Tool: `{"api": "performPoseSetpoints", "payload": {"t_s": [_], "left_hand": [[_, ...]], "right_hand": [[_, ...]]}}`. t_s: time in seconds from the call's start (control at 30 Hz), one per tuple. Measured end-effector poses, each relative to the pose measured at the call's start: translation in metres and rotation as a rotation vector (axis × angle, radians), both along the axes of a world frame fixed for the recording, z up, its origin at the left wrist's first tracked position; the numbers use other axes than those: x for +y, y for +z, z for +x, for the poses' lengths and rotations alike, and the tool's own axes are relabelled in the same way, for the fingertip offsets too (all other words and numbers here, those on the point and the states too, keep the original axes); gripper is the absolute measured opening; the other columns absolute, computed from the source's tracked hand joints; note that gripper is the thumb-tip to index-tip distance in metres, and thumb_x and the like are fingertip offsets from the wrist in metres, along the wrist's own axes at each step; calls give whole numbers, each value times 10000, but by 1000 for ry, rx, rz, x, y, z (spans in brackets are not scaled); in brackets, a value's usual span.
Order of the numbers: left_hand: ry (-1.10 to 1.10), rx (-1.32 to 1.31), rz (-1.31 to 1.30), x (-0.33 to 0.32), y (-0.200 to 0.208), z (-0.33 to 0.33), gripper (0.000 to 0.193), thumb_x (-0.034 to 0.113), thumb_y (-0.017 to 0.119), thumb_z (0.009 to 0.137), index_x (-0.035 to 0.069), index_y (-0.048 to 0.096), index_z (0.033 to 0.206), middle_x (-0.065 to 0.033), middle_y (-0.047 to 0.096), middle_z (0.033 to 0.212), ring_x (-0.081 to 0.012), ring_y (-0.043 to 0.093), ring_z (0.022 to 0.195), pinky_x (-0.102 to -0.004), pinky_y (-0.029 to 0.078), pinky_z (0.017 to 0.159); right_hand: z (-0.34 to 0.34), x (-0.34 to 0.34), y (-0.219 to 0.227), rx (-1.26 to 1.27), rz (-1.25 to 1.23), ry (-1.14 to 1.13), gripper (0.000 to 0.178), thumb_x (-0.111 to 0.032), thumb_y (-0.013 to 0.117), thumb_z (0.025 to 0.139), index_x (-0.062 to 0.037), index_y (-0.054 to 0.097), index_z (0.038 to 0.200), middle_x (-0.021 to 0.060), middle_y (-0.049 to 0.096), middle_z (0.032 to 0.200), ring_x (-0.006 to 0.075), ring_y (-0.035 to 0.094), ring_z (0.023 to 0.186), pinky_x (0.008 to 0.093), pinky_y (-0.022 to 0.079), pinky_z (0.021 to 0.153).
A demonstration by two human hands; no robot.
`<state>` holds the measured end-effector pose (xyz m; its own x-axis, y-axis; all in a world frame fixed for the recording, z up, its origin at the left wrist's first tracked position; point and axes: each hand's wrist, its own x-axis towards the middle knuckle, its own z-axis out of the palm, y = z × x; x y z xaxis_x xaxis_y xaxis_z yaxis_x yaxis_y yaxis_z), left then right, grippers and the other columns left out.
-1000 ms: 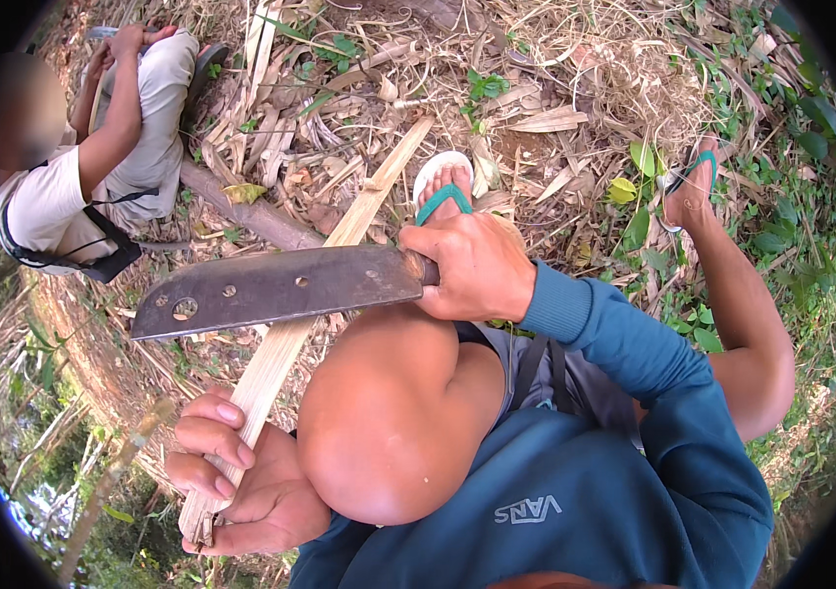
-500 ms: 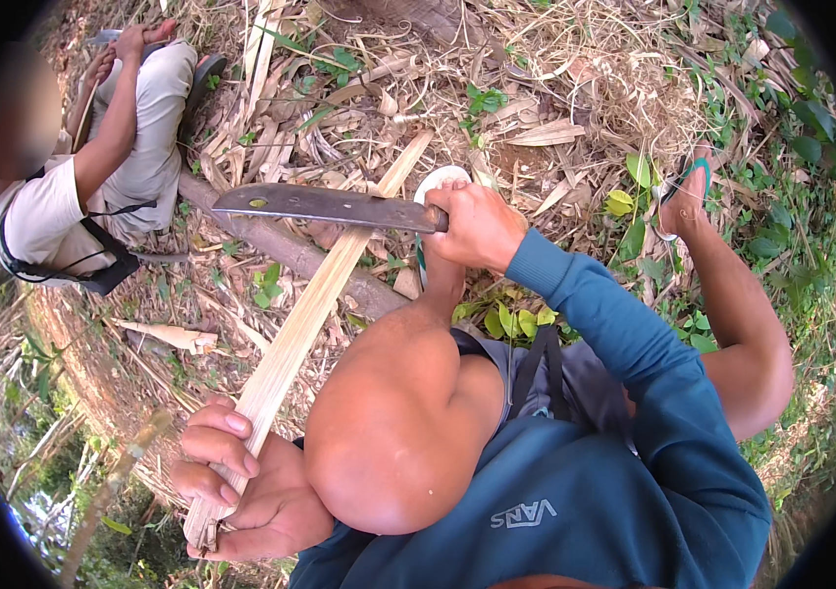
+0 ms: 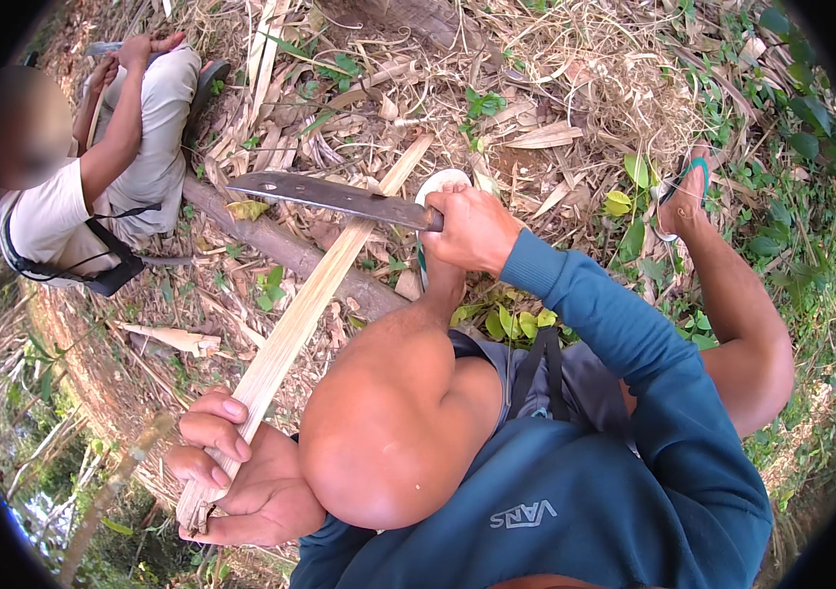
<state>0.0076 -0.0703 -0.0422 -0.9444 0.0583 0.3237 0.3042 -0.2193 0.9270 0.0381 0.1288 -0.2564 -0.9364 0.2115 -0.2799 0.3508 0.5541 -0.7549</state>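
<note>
My left hand (image 3: pixel 256 481) is closed round the near end of a long, pale strip of wood (image 3: pixel 290 339), at the lower left beside my bent knee. The strip slants up and to the right, its far end over the dry litter close to my sandalled foot. In my right hand (image 3: pixel 477 228) is the handle of a machete (image 3: pixel 335 196). Its dark, broad blade points left and lies across the strip's upper part. Whether the edge bites into the wood I cannot tell. My fingers hide most of the handle.
Another person (image 3: pixel 65 216) sits at the upper left, holding a blade (image 3: pixel 104 47). A thin log (image 3: pixel 271 240) lies on the ground under the strip. Pale shavings (image 3: pixel 624 98) and dry leaves are heaped beyond my feet. Green plants (image 3: pixel 810 128) grow at the right.
The machete's tip has swung slightly up and right, and its blade is tilted more. My left hand and the strip's near end have shifted a little left. The other person's hands moved slightly.
</note>
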Motion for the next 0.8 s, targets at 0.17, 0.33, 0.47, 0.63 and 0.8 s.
{"api": "performPoseSetpoints", "payload": {"t_s": [0.17, 0.33, 0.47, 0.63, 0.8], "left_hand": [[53, 13, 6, -10, -8, 4, 466, 572, 409, 937, 117, 403, 838, -46, 373, 738, -212, 364, 803, -384, 308, 855], [139, 10, -48, 10, -2, -3, 470, 582, 358, 948, 128, 360, 827, -54, 348, 717, -210, 350, 764, -393, 305, 807], [177, 21, -1, 1, -4, -2, 477, 586, 356, 949, 122, 356, 840, -55, 347, 718, -218, 353, 771, -398, 306, 808], [177, 19, -24, 5, -4, -4, 468, 573, 368, 951, 119, 359, 836, -52, 337, 715, -201, 337, 762, -390, 304, 809], [249, 18, 27, 6, -6, -7, 466, 562, 347, 965, 116, 363, 831, -52, 323, 718, -192, 331, 753, -377, 303, 806]], "right_hand": [[6, -22, 54, 163, -89, 173, 207, -188, 638, 653, -22, 604, 774, 260, 599, 664, 439, 622, 712, 510, 513, 717], [-9, 6, -6, -45, -64, 0, 226, -230, 617, 714, -32, 645, 820, 253, 634, 692, 453, 627, 719, 539, 476, 784], [-4, -7, 29, 109, 113, 106, 207, -200, 632, 708, -10, 614, 788, 251, 635, 729, 426, 640, 746, 503, 526, 729], [-12, 7, -1, 37, -51, 120, 240, -212, 616, 717, -9, 632, 844, 252, 645, 748, 424, 644, 762, 496, 523, 727], [-8, 2, -5, -6, 4, 75, 207, -209, 624, 702, -42, 639, 824, 272, 601, 703, 446, 622, 770, 517, 518, 715]]}}
